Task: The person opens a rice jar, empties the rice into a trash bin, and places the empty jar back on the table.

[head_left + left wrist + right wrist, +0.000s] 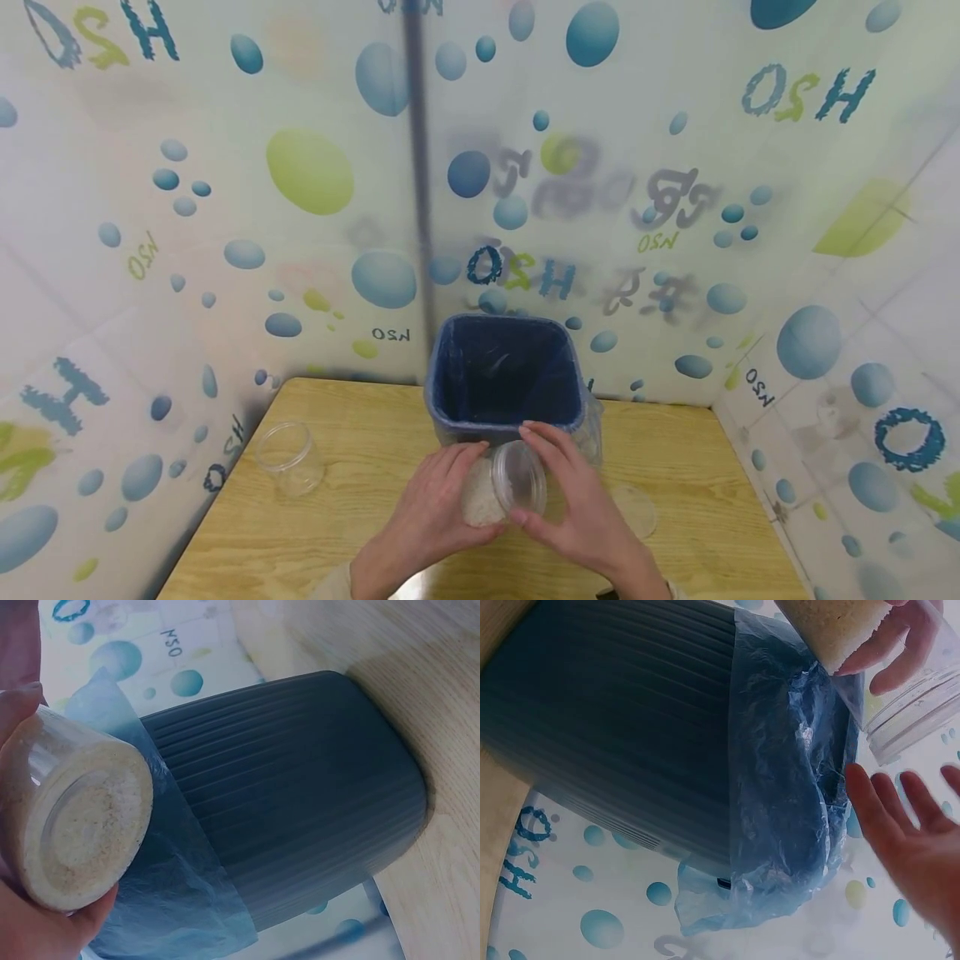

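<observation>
My left hand [423,508] grips a clear jar [480,497] partly filled with pale grains that look like rice. The jar is tilted, its mouth toward the right. In the left wrist view the jar's round base [94,817] shows, with the thumb and fingers around its sides. My right hand [581,504] is beside the jar's mouth with its fingers spread. The right wrist view shows those fingers [889,802] apart from the jar's threaded rim. Just behind the hands stands a dark bin [510,427] lined with a blue plastic bag [780,787].
A second clear jar [291,460], with no lid on it, stands at the left of the wooden table [360,433]. A clear round lid [636,510] lies right of my right hand. Patterned sheeting [315,250] encloses the table at the back and sides.
</observation>
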`<state>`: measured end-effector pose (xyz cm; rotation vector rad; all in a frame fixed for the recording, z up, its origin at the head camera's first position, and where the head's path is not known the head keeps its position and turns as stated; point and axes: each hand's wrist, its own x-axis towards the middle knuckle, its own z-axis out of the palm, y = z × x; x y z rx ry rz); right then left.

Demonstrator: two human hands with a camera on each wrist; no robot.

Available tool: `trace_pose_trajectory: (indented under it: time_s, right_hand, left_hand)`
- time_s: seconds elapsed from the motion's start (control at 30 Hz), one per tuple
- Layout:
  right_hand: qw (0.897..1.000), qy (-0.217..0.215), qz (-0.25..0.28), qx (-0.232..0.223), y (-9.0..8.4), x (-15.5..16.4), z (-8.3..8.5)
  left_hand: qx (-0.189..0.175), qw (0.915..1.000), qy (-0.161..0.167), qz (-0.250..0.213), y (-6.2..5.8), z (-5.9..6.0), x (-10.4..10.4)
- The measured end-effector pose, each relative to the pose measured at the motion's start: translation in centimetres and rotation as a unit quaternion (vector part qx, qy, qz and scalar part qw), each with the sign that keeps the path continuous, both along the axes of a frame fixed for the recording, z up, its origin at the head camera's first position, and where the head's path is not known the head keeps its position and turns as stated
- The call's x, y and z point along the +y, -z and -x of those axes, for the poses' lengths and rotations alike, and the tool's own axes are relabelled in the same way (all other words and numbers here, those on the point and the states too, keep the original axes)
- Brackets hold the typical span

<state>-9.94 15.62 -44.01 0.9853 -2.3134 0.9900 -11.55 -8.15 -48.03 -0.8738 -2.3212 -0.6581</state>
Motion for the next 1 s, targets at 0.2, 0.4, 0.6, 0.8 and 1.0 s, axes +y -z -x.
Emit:
trace_pose_trajectory:
  time_s: [0.2, 0.4, 0.6, 0.8, 1.0]
  right_hand:
    - [0.996, 0.085, -0.013, 0.004, 0.03, -0.44, -0.2]
    - [0.988, 0.139, -0.065, -0.019, -0.19, -0.92, -0.49]
    - [0.992, 0.102, -0.059, -0.045, -0.44, -0.86, -0.41]
    - [0.995, 0.072, -0.069, -0.027, -0.52, -0.49, -0.14]
    - [0.997, 0.014, -0.053, -0.052, -0.68, 0.0, -0.09]
  left_hand:
    - [0.005, 1.0, -0.008, -0.003, -0.11, -0.14, 0.08]
    - [0.044, 0.9988, -0.019, 0.005, -0.01, -0.1, 0.36]
    - [0.068, 0.9973, -0.024, 0.008, -0.03, 0.01, 0.53]
    - [0.049, 0.9984, -0.025, 0.012, -0.13, -0.04, 0.42]
    - [0.052, 0.9984, -0.02, 0.009, -0.04, 0.07, 0.33]
